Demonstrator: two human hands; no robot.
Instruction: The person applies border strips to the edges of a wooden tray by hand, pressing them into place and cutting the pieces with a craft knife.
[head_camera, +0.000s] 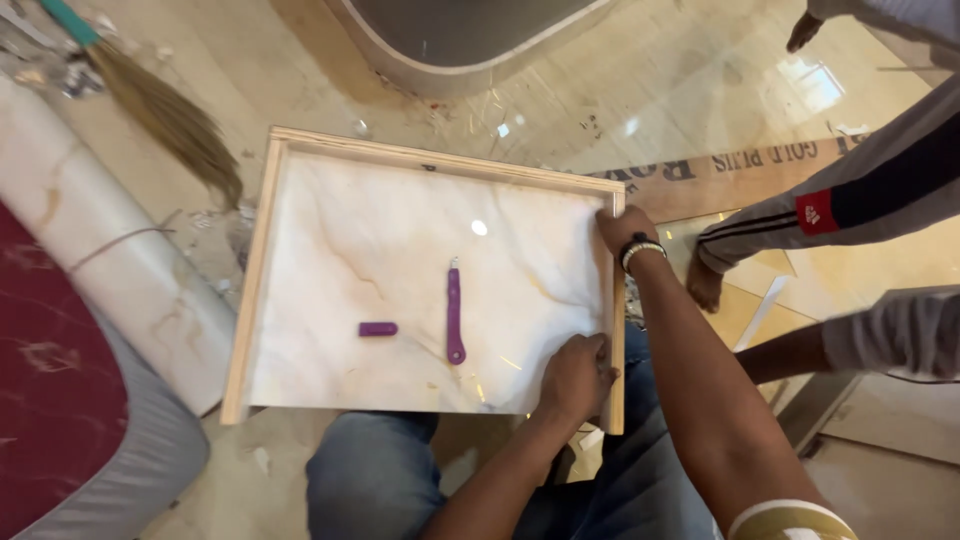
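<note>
the panel, a shallow wooden frame faced with a glossy marble-look sheet, lies flat across the person's knees, filling the middle of the view. both hands are at its right rim: the left hand sits near the lower right corner with fingers curled narrow over the rim strip, and the right hand holds the upper right corner, fingers wrapped over the edge; a watch band rings that wrist.

the panel looks stiff and moderately heavy for its thin build, and it should not flex much. its shiny face looks slippery and easy to scratch, so the raw wooden rim is the better place to grip, ideally on 2 opposite sides rather than 1. the corners look like the parts most likely to chip.

2 loose things rest on the face: a purple knife lying lengthwise near the middle, and its purple cap well to the left. both would likely slide if the panel tilted.

room is mixed. the left side is crowded by a rolled sheet, with a broom beyond the far left corner. to the right, another person's hand and sleeves sit close beside the rim. the far edge faces bare floor with scattered scraps.
</note>
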